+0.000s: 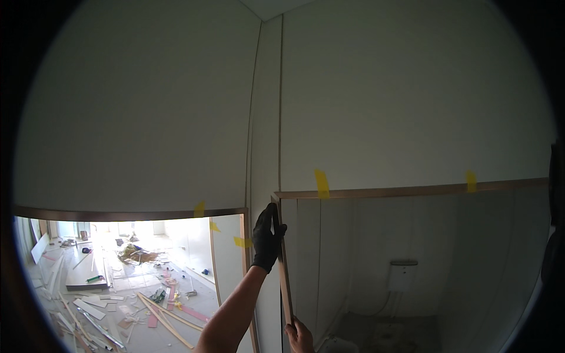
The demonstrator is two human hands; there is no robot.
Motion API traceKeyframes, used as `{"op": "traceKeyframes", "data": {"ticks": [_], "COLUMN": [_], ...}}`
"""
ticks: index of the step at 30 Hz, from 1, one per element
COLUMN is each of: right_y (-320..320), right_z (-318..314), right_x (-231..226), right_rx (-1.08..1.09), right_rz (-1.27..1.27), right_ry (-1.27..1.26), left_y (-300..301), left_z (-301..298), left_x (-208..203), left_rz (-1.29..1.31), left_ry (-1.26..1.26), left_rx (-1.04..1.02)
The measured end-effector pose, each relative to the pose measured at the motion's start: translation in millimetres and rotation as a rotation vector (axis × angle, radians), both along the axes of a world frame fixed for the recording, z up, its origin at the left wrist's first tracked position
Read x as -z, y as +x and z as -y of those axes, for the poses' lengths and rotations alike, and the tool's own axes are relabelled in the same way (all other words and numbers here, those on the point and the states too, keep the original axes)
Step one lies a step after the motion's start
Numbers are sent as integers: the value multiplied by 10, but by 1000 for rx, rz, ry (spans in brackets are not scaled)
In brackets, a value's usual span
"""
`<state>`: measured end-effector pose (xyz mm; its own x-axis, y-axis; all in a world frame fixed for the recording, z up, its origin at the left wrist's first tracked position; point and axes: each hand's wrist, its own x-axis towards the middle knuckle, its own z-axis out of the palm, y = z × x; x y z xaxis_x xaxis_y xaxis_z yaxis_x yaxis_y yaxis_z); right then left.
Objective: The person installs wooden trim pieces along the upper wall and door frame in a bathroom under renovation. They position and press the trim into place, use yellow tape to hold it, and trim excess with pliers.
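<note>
A long, narrow brown wood trim strip point(286, 294) runs almost upright along the left side of the dark doorway. Its upper end meets the left end of the horizontal head trim point(400, 192) at the corner. Near that corner, my left hand point(268, 238), in a black glove, is closed around the strip, fingers pointing up and thumb on its right side. Lower down, my right hand point(300, 337) grips the same strip with bare fingers showing. Yellow tape pieces point(321, 183) hold onto the wall and head trim above.
Another trimmed opening point(129, 214) on the left shows a bright room, its floor littered with boards point(170, 320), scraps and tools. Through the right doorway is a dim room with a white wall-mounted box point(402, 276). Pale wall panels point(412, 94) rise above both openings.
</note>
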<state>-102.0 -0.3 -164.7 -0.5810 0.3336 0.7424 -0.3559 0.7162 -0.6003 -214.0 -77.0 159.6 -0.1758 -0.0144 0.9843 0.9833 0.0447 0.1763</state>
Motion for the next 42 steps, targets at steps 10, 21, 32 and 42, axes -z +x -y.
{"op": "traceKeyframes", "data": {"ticks": [10,21,32,42], "right_y": [-188,-279,-379,-406], "right_z": [-53,-129,-268,-328], "right_x": [-99,-349,-354,-255], "right_rx": [39,92,62,81], "right_rz": [-106,228,296,238], "right_ry": [85,310,435,485], "left_y": [-99,-182,-220,-191], "left_z": [-120,-202,-270,-231], "left_x": [76,116,134,127], "left_rz": [-111,-155,-167,-183], "left_ry": [-123,-144,-91,-63], "left_rx": [-283,-362,-377,-297]}}
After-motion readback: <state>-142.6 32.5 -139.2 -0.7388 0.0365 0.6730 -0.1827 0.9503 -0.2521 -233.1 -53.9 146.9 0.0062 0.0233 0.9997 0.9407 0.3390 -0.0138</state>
